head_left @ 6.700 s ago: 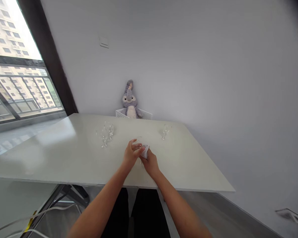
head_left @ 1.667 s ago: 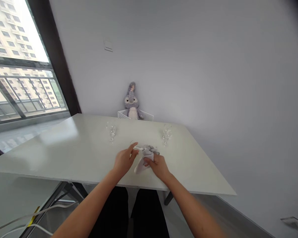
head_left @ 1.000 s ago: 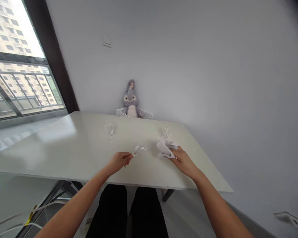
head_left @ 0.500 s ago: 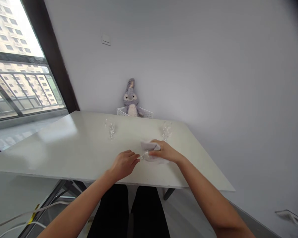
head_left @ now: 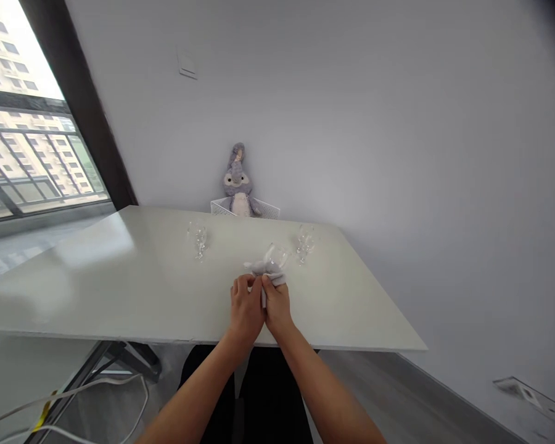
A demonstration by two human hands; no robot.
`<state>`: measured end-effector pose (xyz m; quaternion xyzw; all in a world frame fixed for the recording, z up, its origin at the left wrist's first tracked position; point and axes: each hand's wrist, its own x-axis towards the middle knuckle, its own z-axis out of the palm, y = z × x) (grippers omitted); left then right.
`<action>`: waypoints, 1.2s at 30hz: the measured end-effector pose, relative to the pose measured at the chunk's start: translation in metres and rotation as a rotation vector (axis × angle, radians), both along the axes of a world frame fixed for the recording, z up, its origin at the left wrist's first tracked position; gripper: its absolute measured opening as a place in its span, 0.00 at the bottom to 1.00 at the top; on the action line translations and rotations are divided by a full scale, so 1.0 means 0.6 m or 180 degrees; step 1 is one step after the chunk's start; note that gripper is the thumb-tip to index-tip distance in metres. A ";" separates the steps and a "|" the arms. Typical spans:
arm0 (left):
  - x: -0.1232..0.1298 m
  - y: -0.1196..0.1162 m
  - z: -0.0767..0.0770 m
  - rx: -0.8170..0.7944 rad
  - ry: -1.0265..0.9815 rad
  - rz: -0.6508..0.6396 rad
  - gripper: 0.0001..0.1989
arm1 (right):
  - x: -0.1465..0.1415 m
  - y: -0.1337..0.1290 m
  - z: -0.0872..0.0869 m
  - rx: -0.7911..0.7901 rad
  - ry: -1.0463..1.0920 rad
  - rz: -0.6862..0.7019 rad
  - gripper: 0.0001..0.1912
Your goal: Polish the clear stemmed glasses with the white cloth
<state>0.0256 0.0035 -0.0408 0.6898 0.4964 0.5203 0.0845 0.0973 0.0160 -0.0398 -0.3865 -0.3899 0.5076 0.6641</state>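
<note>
My left hand [head_left: 246,307] and my right hand [head_left: 277,303] are close together over the near part of the table. Between them is a clear stemmed glass [head_left: 278,254], tilted with its bowl pointing away from me. A pale grey cloth [head_left: 261,267] is bunched around the lower bowl and stem, and a fold hangs between the hands. My right thumb and fingers pinch the cloth against the glass. The left fingers are curled in at the stem end; the foot of the glass is hidden behind the hands.
Clear stemmed glasses stand farther back on the white table [head_left: 166,296], one at left [head_left: 200,240] and one at right [head_left: 304,243]. Behind the far edge, a plush toy [head_left: 238,188] sits in a white basket [head_left: 269,211]. White cables [head_left: 97,382] hang at lower left.
The glass has turned from lying sideways to pointing away from me. My hands have come together, the right moving left and the left moving right, with the cloth now around the stem.
</note>
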 end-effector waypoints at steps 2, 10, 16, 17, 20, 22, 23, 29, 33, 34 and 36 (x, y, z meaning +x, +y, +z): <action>-0.010 0.002 0.007 -0.0129 0.0062 -0.0098 0.12 | 0.015 0.013 0.000 0.0132 -0.0681 -0.0277 0.14; -0.050 0.057 0.046 -0.1476 -0.2062 -0.1293 0.31 | 0.049 0.027 0.002 0.0473 -0.2795 -0.0089 0.08; -0.073 0.069 0.056 -0.2150 -0.2600 -0.3278 0.31 | 0.050 -0.009 0.000 -0.0190 -0.0152 0.2686 0.21; -0.074 0.068 0.056 -0.2236 -0.2671 -0.3547 0.33 | 0.049 -0.015 -0.004 -0.0232 0.0135 0.2851 0.23; -0.072 0.065 0.051 -0.2316 -0.2849 -0.3508 0.31 | 0.049 -0.024 -0.012 -0.0218 0.0116 0.2655 0.19; -0.067 0.066 0.045 -0.2240 -0.2839 -0.2928 0.28 | 0.054 -0.018 -0.012 -0.0093 -0.0585 0.2056 0.14; -0.063 0.067 0.041 -0.2158 -0.2807 -0.2555 0.26 | 0.057 -0.013 -0.011 0.0018 -0.1087 0.1643 0.12; -0.054 0.072 0.026 -0.1367 -0.2657 -0.0657 0.24 | 0.063 0.024 -0.030 0.1162 -0.3992 -0.0221 0.23; -0.079 0.072 0.040 -0.0346 -0.2499 0.0151 0.27 | 0.063 0.034 -0.040 0.1086 -0.5064 -0.0201 0.24; -0.086 0.072 0.045 -0.0115 -0.2408 0.0266 0.28 | 0.064 0.033 -0.038 0.1050 -0.5257 -0.0078 0.26; -0.095 0.069 0.055 0.0198 -0.2162 0.0373 0.29 | 0.066 0.027 -0.026 0.0978 -0.5450 -0.0052 0.30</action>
